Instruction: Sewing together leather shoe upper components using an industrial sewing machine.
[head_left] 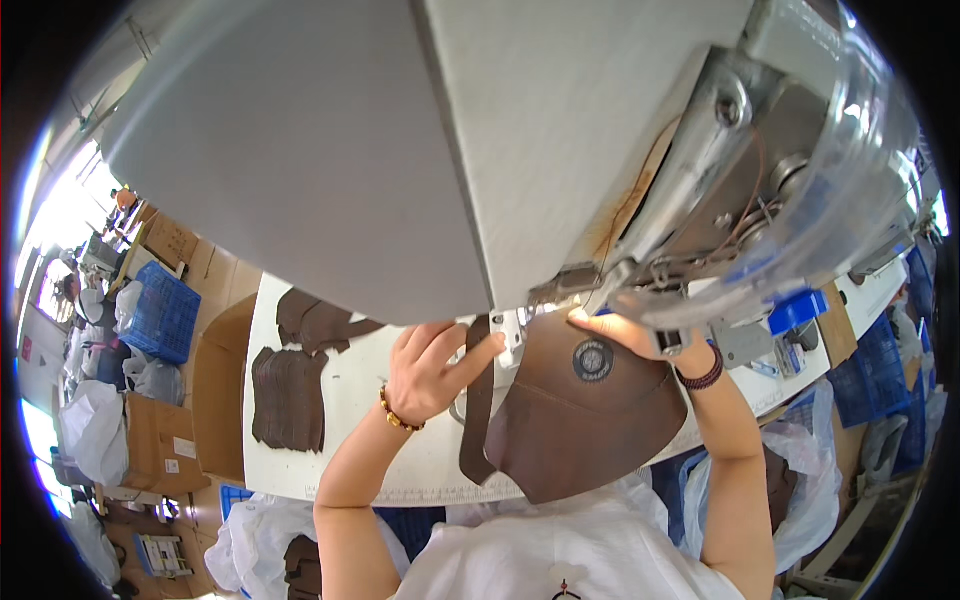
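A stitched brown leather-like panel (pixel 590 440) with a round dark badge (pixel 592 361) lies under the head of a sewing machine (pixel 330 150), its lower edge hanging over the table's front. My right hand (pixel 635 335) grips the panel's upper right part close to the needle area, its thumb on top; the machine partly covers the fingers. My left hand (pixel 430 375) is left of the needle area, one finger stretched to a small white machine part (pixel 508 338). Its other fingers are bent and partly hidden. A narrow brown strap (pixel 478 430) hangs beside that hand, left of the panel.
On the white table (pixel 350 470), a stack of brown cut pieces (pixel 288 400) lies at the left, with more pieces (pixel 315 318) behind it. A cardboard box (pixel 222 390) adjoins the table's left edge. Plastic-lined bins (pixel 265 545) stand below the front. Blue crates (pixel 160 312) stand farther left.
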